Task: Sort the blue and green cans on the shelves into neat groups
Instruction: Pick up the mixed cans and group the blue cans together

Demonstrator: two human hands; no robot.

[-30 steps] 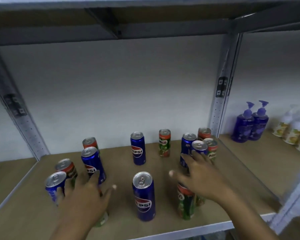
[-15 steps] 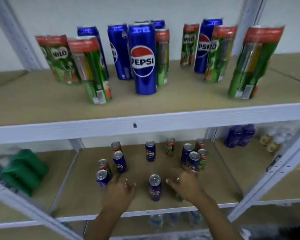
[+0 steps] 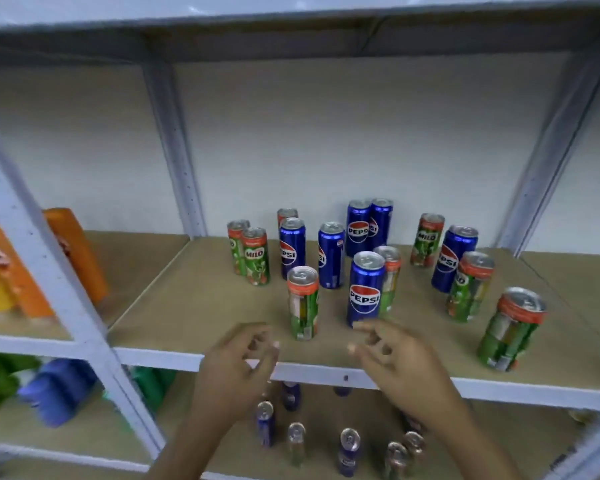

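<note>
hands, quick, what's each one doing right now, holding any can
Left hand: open, fingers loosely curled, holding nothing.
Right hand: open, fingers loosely curled, holding nothing, just short of the front blue can.

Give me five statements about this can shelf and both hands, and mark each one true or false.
1. The left hand holds a blue can. False: it holds nothing; its fingers hang loosely curled.
2. The front blue can stands upright near the shelf's front edge. True.
3. Blue and green cans are already split into two separate groups on this shelf. False: they stand mixed together.
4. The right hand holds nothing. True.
5. The green can farthest right lies on its side. False: it stands upright, like the other cans on this shelf.
</note>
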